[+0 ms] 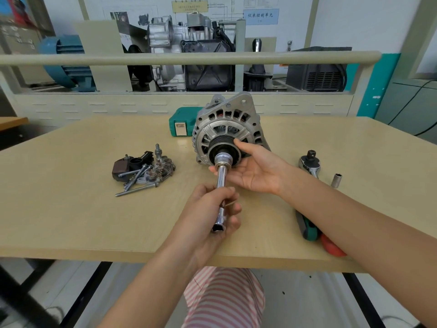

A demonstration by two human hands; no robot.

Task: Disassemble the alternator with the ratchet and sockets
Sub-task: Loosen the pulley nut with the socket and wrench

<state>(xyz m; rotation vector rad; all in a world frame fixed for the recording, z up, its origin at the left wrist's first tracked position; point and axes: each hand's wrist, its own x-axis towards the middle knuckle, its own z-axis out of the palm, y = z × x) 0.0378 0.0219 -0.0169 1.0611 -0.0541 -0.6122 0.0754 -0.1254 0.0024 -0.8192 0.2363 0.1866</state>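
The silver alternator (227,121) stands on the table (71,185) with its black pulley (214,147) facing me. A chrome socket and extension bar (221,171) sit on the pulley's centre nut and point back toward me. My left hand (210,209) grips the near end of this bar. My right hand (255,169) lies palm up beside the pulley, thumb touching the pulley rim, straight fingers under the socket head. A ratchet (309,162) lies on the table to the right, its green-and-black handle (307,228) partly hidden by my right forearm.
Removed parts and long bolts (144,171) are piled left of the alternator. A green tool case (183,121) sits behind it. A loose small socket (336,179) stands right of the ratchet. Something red (331,249) lies at the front edge.
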